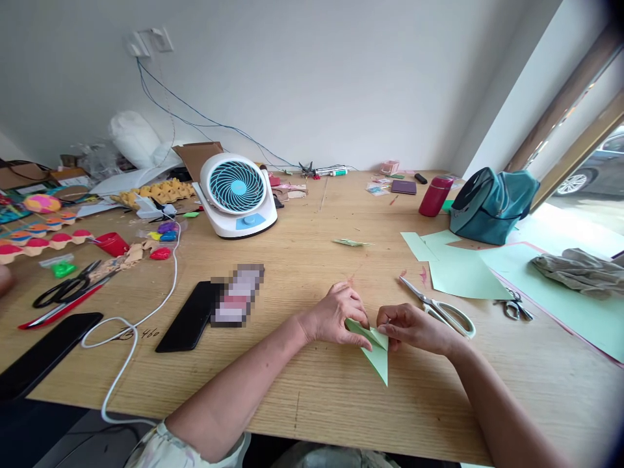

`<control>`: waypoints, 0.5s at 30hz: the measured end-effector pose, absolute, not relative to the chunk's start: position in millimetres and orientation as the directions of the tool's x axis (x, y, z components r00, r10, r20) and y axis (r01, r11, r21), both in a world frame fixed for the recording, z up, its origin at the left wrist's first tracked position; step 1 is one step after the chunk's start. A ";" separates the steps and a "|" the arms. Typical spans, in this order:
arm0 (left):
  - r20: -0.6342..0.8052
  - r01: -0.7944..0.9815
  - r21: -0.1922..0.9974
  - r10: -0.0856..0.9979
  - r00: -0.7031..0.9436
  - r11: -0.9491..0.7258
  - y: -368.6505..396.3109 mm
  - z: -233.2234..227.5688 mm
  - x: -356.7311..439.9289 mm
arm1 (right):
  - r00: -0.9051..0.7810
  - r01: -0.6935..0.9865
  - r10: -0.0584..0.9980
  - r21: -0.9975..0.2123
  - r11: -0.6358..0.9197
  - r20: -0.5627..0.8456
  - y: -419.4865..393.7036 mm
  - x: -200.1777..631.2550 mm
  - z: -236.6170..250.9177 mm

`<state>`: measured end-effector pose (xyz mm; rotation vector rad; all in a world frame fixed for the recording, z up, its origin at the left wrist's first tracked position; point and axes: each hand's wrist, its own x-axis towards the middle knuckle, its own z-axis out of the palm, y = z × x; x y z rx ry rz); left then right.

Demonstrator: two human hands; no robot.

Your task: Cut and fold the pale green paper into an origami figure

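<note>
Here, a small pale green folded paper shape [376, 351], pointed at its near end, lies on the light wooden table [312, 390] near the front edge, a little right of centre; the left hand [336, 315] presses down on its left part with fingers curled over the fold, and the right hand [414, 328] pinches its right corner between thumb and fingertips, so both hands are closed on the paper. Just to the right, white-handled scissors [441, 309] rest on the table, blades pointing far-left; beyond them lie flat pale green paper sheets [463, 270]; farther right a teal bag [490, 205] stands beside a dark red cylindrical bottle [435, 195]. To the left, a black phone [188, 316] lies flat; a white cable [131, 338] curls past it; at the far side stands a white desk fan with blue blades [236, 193].
</note>
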<state>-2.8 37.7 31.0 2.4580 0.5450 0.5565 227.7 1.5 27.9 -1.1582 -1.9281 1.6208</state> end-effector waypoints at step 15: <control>0.251 0.285 0.380 0.395 0.884 -0.880 35.1 12.7 3.9 | -0.509 0.635 0.845 -0.734 0.240 -0.164 4.2 244.3 26.6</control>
